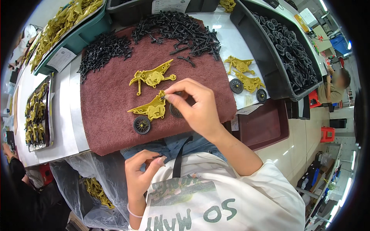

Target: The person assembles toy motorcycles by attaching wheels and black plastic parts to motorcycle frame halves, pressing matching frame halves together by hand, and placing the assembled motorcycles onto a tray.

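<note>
On the brown towel point(104, 111) lies a yellow toy motorcycle body half point(155, 111) with a black spoked wheel point(142, 125) at its lower left. A second wheel point(176, 111) is partly covered by my right hand point(194, 106). Thumb and forefinger of that hand pinch a small black plastic part at the upper tip of this half. Just beyond lies another yellow body half point(154, 76) without wheels. My left hand point(142, 169), close to my lap, is closed in a pinch on a small dark piece point(157, 156), mostly hidden by the fingers.
Piles of small black parts point(181, 30) cover the towel's far side. A black bin of wheels point(285, 50) stands right, beside more yellow halves point(246, 81). Left are a teal bin of yellow parts point(73, 38) and a tray point(50, 111). Another person point(339, 82) sits far right.
</note>
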The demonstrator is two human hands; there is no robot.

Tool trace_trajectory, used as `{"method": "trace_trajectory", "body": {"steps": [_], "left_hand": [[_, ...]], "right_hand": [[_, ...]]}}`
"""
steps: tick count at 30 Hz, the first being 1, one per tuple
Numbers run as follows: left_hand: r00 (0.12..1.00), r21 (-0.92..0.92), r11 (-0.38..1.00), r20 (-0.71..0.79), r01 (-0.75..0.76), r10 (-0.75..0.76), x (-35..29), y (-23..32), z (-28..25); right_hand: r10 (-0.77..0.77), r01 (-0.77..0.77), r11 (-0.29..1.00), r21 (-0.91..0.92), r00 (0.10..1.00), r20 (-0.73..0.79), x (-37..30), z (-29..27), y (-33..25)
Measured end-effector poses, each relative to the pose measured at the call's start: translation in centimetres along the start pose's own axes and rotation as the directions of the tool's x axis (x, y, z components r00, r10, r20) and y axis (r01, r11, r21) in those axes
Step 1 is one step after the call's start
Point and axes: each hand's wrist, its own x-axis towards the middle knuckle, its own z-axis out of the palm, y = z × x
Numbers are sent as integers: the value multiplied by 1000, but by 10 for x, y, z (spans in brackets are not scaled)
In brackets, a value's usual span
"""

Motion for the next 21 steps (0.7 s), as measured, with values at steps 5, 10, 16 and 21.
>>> {"method": "trace_trajectory", "body": {"steps": [5, 10, 16, 21], "left_hand": [[985, -239, 958, -22, 159, -169, -3, 6, 0], [988, -380, 917, -40, 124, -150, -2, 2, 1], [992, -184, 983, -127, -14, -9, 13, 7, 19], [984, 386, 905, 55, -177, 169, 13, 23, 13]], "right_hand": [[-205, 198, 973, -123, 978, -46, -1, 1, -1], [119, -208, 894, 397, 964, 238, -18, -7, -24], [-35, -142, 869, 474, 938, 346, -41, -1, -41], [-114, -78, 875, 478, 926, 360, -44, 3, -39]]}}
